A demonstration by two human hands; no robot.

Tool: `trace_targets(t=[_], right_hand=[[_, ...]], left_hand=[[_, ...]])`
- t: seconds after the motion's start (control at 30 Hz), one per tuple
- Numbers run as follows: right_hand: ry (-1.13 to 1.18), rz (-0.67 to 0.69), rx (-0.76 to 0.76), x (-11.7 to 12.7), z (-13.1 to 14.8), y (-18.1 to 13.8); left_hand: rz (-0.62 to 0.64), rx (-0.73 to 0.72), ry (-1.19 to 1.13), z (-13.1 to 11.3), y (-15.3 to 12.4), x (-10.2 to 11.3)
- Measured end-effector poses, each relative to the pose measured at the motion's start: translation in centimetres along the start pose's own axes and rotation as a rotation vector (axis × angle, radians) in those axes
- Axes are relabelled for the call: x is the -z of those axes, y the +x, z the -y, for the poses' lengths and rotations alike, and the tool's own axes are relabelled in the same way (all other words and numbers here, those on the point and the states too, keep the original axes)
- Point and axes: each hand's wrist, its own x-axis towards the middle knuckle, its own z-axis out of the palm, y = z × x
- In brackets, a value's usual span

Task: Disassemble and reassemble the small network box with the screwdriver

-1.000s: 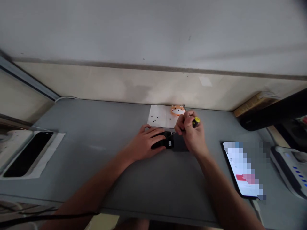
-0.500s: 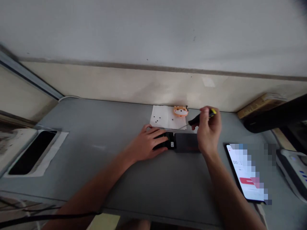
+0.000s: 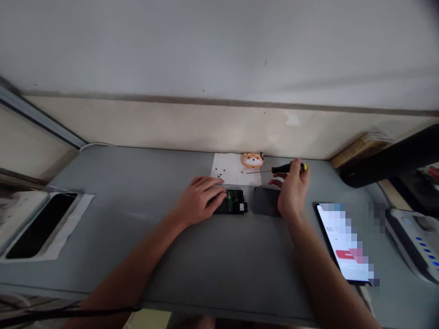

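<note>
My left hand (image 3: 200,201) lies over the left end of a black casing with a green circuit board (image 3: 235,202), its thumb and fingers closed about that end, which they hide. In my right hand (image 3: 293,192) is a screwdriver (image 3: 284,168) with a black handle and yellow end. Its thin shaft points left, the tip over a white paper (image 3: 233,167), close to one small dark screw (image 3: 242,172). Several more small screws (image 3: 220,172) lie on the paper's left half. A dark flat cover (image 3: 265,202) rests right of the board, partly behind my right wrist.
An orange dog-face case (image 3: 253,160) sits on the paper's back edge. To the right are a lit phone (image 3: 343,246), a black cylinder (image 3: 387,155) and a white-grey device (image 3: 414,242). A dark phone (image 3: 43,226) lies far left. The wall borders the desk's back.
My left hand has slid left, uncovering more of the green circuit board. The screwdriver has gone from slanting down to nearly level, its tip now over the paper. The view has shifted slightly.
</note>
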Motion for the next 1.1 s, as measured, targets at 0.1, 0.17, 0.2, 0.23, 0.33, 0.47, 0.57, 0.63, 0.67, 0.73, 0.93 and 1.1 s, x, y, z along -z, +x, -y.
trace_targets(t=[0.1, 0.17, 0.2, 0.23, 0.33, 0.47, 0.57, 0.63, 0.67, 0.73, 0.93, 1.1], right_hand=[[-0.018, 0.062, 0.043, 0.1, -0.1, 0.1], [-0.030, 0.108, 0.073, -0.1, -0.2, 0.0], [-0.033, 0.121, 0.085, -0.2, -0.2, -0.2], [-0.034, 0.130, 0.095, -0.3, -0.2, -0.3], [-0.036, 0.141, 0.117, -0.4, -0.2, -0.4], [-0.023, 0.132, 0.145, -0.4, -0.1, -0.3], [-0.006, 0.145, 0.133, -0.4, 0.0, -0.3], [-0.002, 0.161, 0.130, -0.4, 0.0, -0.4], [-0.002, 0.166, 0.136, -0.4, 0.0, -0.5], [-0.005, 0.166, 0.158, -0.5, 0.0, -0.6], [-0.025, 0.136, 0.167, -0.6, -0.2, -0.7], [-0.003, 0.155, 0.153, -0.7, 0.2, -1.0]], left_hand=[[-0.128, 0.111, 0.061, 0.9, 0.0, 0.4], [-0.175, 0.159, 0.077, 1.4, 0.0, 0.5], [-0.190, 0.172, 0.079, 1.5, 0.0, 0.5], [-0.199, 0.176, 0.080, 1.6, 0.0, 0.5], [-0.216, 0.176, 0.086, 1.7, -0.1, 0.4], [-0.210, 0.195, 0.066, 1.6, -0.2, 0.1], [-0.186, 0.204, 0.038, 1.7, -0.2, -0.1], [-0.169, 0.201, 0.024, 1.7, -0.2, -0.2], [-0.165, 0.196, 0.018, 1.6, -0.2, -0.2], [-0.161, 0.183, 0.007, 1.4, -0.2, -0.2], [-0.133, 0.139, -0.003, 1.1, 0.0, 0.1], [-0.154, 0.111, 0.003, 1.2, 0.0, 0.0]])
